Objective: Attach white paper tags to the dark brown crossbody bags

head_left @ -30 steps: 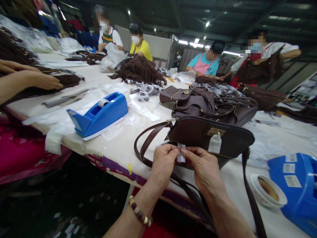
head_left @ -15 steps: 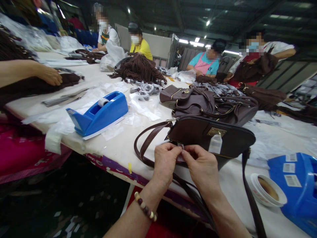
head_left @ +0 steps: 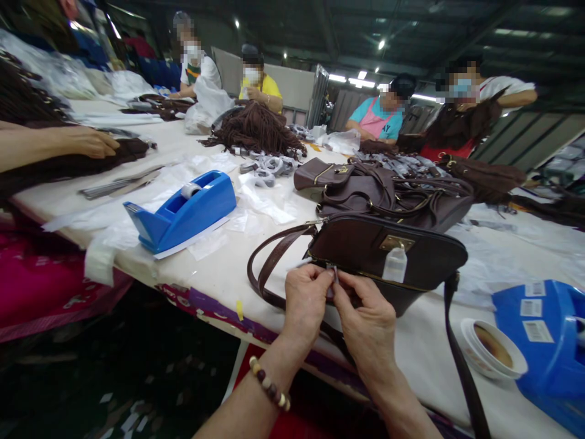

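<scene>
Strip (head_left: 335,275) by the bag (head_left: 347,241)
I see left hand (head_left: 305,299) and right hand (head_left: 368,311), both nearly closed, pinch the strip.

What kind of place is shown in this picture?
Probably a handbag factory or workshop: brown handbags are on a large table, near a blue tape dispenser, and several workers are at the far side.

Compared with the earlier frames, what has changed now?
The small white slip, broad toward the camera a second ago, now shows as a narrow strip pinched between the left hand and right hand. The right hand has shifted slightly left and down in view. Farther back, the co-worker in yellow has raised a hand. Neither hand visibly let go; the brown bag and blue dispenser stayed put.
</scene>
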### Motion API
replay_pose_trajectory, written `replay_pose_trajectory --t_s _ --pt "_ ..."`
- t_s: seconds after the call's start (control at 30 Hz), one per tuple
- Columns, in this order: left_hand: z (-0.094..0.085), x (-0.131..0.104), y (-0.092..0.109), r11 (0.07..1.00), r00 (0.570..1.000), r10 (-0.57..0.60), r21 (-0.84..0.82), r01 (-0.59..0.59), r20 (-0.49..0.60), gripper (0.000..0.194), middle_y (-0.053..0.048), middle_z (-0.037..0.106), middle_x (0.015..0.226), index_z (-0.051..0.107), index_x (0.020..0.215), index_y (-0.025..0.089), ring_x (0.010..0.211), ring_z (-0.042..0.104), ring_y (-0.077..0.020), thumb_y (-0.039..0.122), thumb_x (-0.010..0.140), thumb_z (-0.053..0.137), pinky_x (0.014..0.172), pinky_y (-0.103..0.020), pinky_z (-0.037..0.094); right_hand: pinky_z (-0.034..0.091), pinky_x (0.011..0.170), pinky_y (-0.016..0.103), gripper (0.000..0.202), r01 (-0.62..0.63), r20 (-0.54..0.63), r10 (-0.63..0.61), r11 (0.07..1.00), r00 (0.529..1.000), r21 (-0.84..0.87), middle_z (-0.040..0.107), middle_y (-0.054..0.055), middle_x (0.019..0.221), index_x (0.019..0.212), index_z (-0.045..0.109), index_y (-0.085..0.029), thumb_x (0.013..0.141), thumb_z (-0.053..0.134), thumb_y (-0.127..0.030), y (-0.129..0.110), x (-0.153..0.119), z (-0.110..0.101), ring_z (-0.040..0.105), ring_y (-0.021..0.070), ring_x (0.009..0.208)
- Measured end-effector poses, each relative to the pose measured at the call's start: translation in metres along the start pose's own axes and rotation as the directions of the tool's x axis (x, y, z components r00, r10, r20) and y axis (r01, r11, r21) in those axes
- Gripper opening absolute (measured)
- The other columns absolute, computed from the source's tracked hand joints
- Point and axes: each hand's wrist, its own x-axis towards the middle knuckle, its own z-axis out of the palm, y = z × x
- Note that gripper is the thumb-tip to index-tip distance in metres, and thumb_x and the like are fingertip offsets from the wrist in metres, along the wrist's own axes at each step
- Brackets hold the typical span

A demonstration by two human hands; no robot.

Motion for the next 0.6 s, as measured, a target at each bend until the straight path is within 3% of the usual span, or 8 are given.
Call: replay_pose_trajectory --t_s 0.33,0.6 --pt "-0.0032 -0.0005 0.0041 0.999 0.999 -0.018 0.030 0.017 0.044 0.016 0.003 0.049 0.046 0.058 0.047 0.016 0.048 0.042 -0.0097 0.023 0.061 0.057 0.047 -0.022 0.034 0.050 0.061 0.027 0.020 0.187 -0.039 -0.198 0.964 0.979 -0.186 0.061 0.007 0.073 0.089 0.066 -0.011 0.081 0.048 -0.011 -0.0021 -0.0027 0.0064 0.058 0.0150 0.064" --pt "-0.0070 0.0010 0.0060 0.994 0.996 -0.005 0.110 -0.005 0.093 0.018 0.003 0.046 0.047 0.056 0.047 0.015 0.051 0.042 -0.0112 0.022 0.064 0.053 0.049 -0.024 0.033 0.050 0.061 0.031 0.024 0.261 -0.011 -0.277 0.917 0.961 -0.301 0.059 0.008 0.072 0.091 0.066 -0.008 0.082 0.044 -0.010 0.0006 -0.0040 0.0097 0.057 0.0180 0.066"
